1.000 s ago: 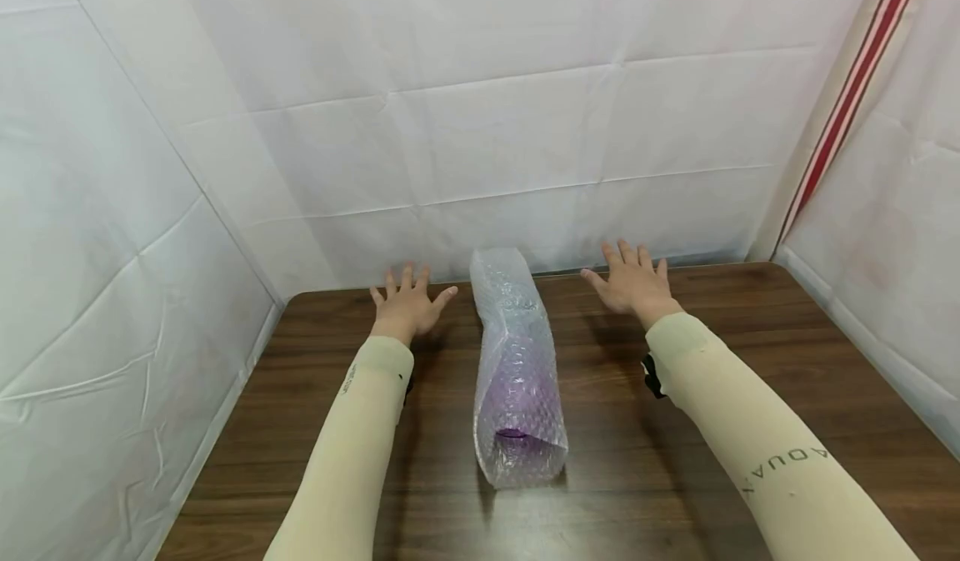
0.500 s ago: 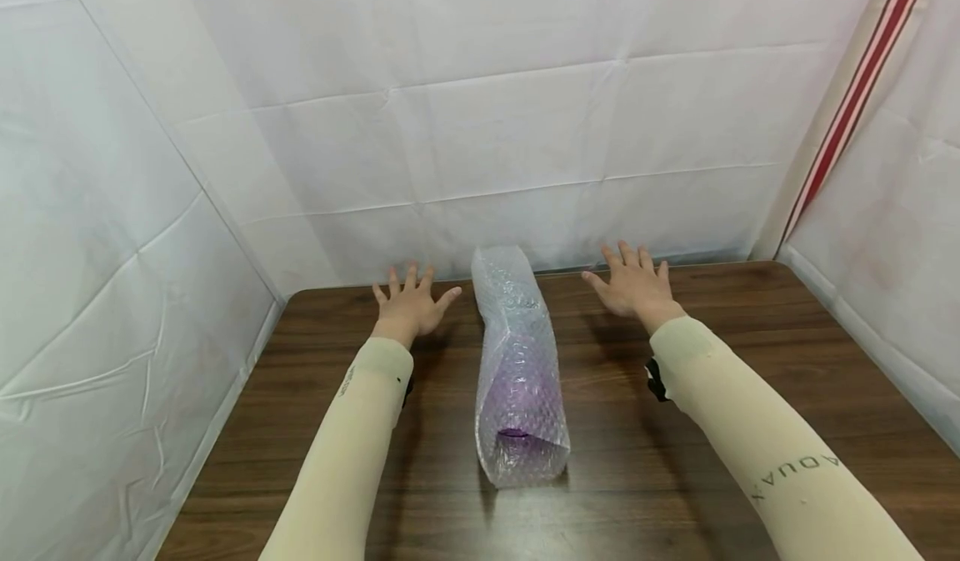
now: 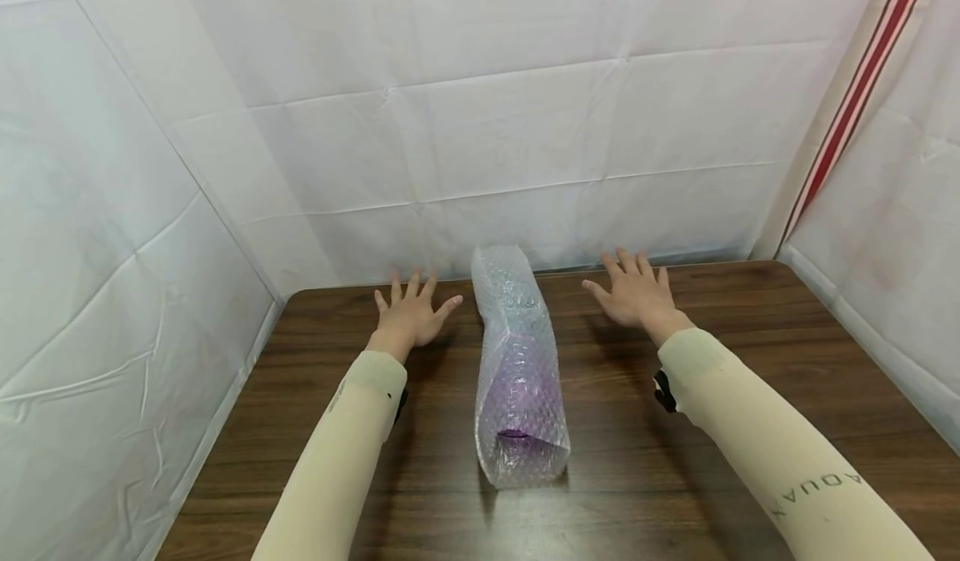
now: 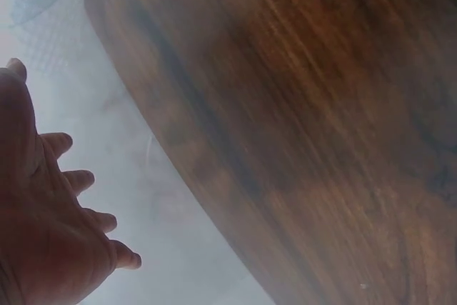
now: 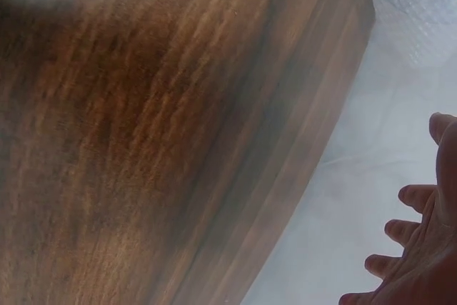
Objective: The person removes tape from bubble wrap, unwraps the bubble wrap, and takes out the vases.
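Note:
A long bundle of clear bubble wrap lies lengthwise on the brown wooden table, with something purple showing through its near half. The near end of the wrap gapes a little. To its left, my left hand hovers palm down with fingers spread, holding nothing. My right hand is on the other side, also spread and apart from the wrap. Each wrist view shows its hand at the frame's edge, the left palm and the right fingers touching no object.
The wood-grain table ends at a far edge just beyond the hands. White cloth walls enclose it at the back and both sides. A red-striped band runs down the back right corner.
Both hands have shifted very slightly, with the forearms drawing a little outward. The bubble-wrapped bundle stays in place on the table.

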`<action>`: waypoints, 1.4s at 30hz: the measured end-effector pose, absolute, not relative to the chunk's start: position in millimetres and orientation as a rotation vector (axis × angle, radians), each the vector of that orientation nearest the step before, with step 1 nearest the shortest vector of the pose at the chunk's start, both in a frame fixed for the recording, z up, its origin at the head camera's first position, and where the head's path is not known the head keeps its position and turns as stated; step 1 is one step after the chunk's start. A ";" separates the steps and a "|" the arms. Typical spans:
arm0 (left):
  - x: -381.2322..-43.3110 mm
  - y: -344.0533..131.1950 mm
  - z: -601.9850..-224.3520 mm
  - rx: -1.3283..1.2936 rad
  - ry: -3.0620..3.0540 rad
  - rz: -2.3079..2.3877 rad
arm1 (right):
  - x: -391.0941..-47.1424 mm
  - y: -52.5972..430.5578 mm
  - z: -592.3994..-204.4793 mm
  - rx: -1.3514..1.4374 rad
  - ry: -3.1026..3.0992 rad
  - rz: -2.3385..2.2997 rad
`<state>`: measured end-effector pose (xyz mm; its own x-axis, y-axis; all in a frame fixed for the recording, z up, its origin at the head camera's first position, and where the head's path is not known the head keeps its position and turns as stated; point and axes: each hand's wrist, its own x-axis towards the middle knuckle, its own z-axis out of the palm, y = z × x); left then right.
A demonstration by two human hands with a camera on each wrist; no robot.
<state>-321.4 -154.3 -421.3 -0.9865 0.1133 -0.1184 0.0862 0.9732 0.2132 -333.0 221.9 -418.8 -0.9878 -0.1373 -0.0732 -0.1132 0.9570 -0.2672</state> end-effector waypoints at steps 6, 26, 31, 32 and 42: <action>-315.0 -154.1 -421.3 0.196 2.997 0.332 | -328.6 218.5 -419.4 -0.239 3.014 -0.395; -290.2 -152.2 -419.5 0.351 3.029 0.347 | -305.6 211.7 -423.6 -0.389 3.034 -0.449; -285.6 -151.6 -418.4 0.375 3.044 0.350 | -302.1 211.3 -423.6 -0.419 3.027 -0.460; -284.7 -151.3 -418.2 0.378 3.045 0.355 | -301.3 211.2 -423.2 -0.423 3.028 -0.464; -275.7 -147.3 -419.6 0.417 3.042 0.384 | -291.9 211.8 -420.3 -0.463 3.036 -0.503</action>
<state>-275.7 -147.3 -419.6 -0.9626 0.2704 -0.0133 0.2586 0.9329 0.2505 -291.9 211.8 -420.3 -0.9553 -0.2952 0.0188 -0.2855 0.9034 -0.3199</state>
